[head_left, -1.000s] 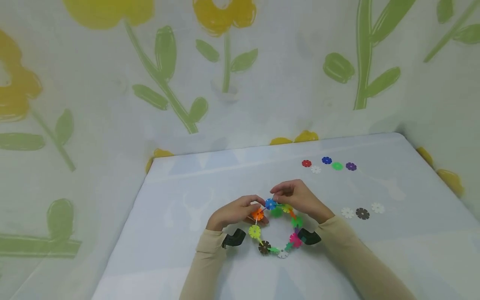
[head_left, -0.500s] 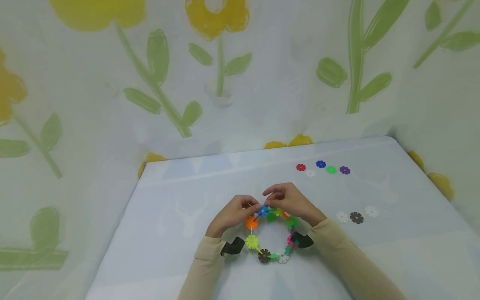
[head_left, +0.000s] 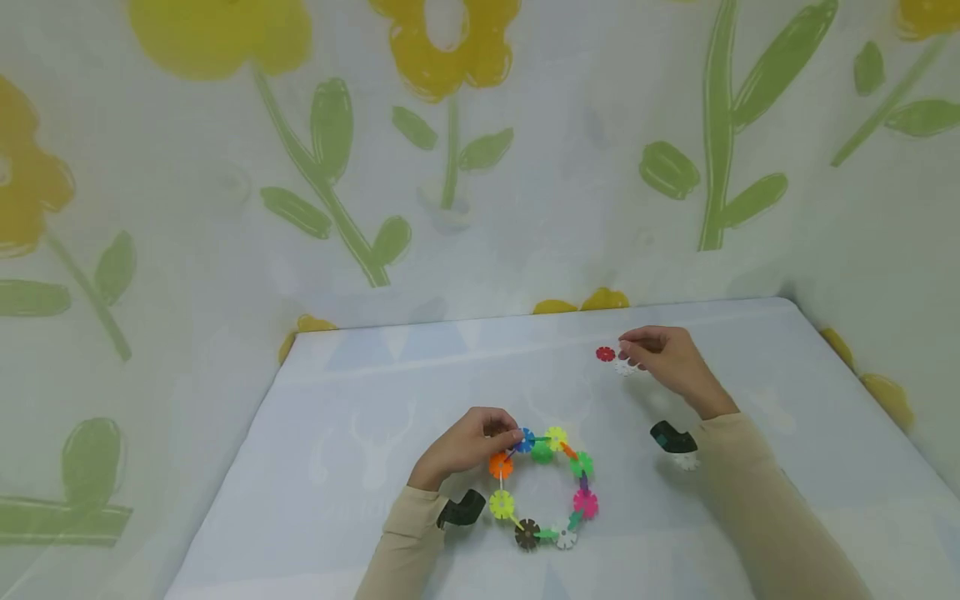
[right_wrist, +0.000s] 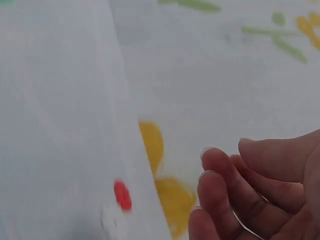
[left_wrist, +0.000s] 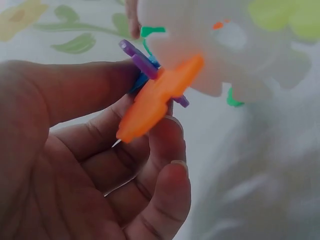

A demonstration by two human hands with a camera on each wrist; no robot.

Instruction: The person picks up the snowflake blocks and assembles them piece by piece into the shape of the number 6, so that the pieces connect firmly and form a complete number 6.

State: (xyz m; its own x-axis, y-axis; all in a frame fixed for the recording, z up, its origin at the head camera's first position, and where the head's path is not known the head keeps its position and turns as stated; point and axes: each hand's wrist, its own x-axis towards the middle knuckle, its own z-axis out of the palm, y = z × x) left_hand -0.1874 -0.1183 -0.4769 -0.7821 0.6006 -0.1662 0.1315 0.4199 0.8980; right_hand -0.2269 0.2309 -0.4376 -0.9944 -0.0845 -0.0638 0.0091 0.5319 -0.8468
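A ring of linked notched plastic snowflake discs, in many colours, rests low in front of me; its pink disc [head_left: 586, 503] lies on the right side. My left hand [head_left: 467, 446] pinches the ring's blue disc [head_left: 527, 440] between thumb and fingers. In the left wrist view, an orange disc [left_wrist: 160, 97] and a purple disc [left_wrist: 145, 65] slot together beside the fingertips. My right hand [head_left: 670, 364] hovers over the far part of the table, fingers loosely curled and holding nothing. A red disc [head_left: 605, 354] and a white disc [head_left: 624, 367] lie near its fingertips.
Another loose white disc [head_left: 686, 461] lies under the right wrist's black camera [head_left: 672, 437]. The white table [head_left: 360, 375] ends at a back edge against a flower-printed wall [head_left: 555, 183]. The right forearm covers part of the table's right side.
My right hand has left the ring and moved up and right to the far loose discs, now covering some of them. The left hand stays at the blue disc.
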